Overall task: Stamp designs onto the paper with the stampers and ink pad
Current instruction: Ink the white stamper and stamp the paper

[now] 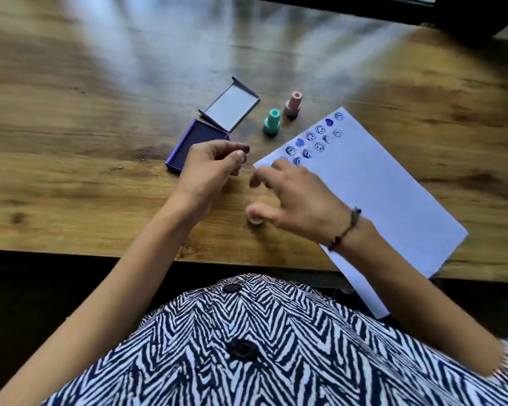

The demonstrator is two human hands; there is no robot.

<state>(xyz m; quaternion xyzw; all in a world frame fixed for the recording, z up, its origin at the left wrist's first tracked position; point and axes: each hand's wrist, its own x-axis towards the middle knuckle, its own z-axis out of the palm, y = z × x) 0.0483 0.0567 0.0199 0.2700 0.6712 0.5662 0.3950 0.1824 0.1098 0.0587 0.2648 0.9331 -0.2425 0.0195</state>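
Now my left hand [214, 165] curls loosely, holding nothing I can see; my right hand [299, 200] spreads open, blurred. Paper's [393, 194] long axis runs from five to eleven o'clock, stamps [314, 142] at eleven.

Two stampers stand upright on the worktop [71, 112]: a teal one [272, 121] and a pink one [293, 104]; a third, a pale stamper [255, 219], sits blurred under the right hand [299, 200]; one ink pad [198, 142] lies open; one paper [379, 183] carries about a dozen blue prints [314, 142], some hidden; two hands show, the left [211, 165] included; one bracelet [346, 230]; two buttons [242, 348] on the shirt.
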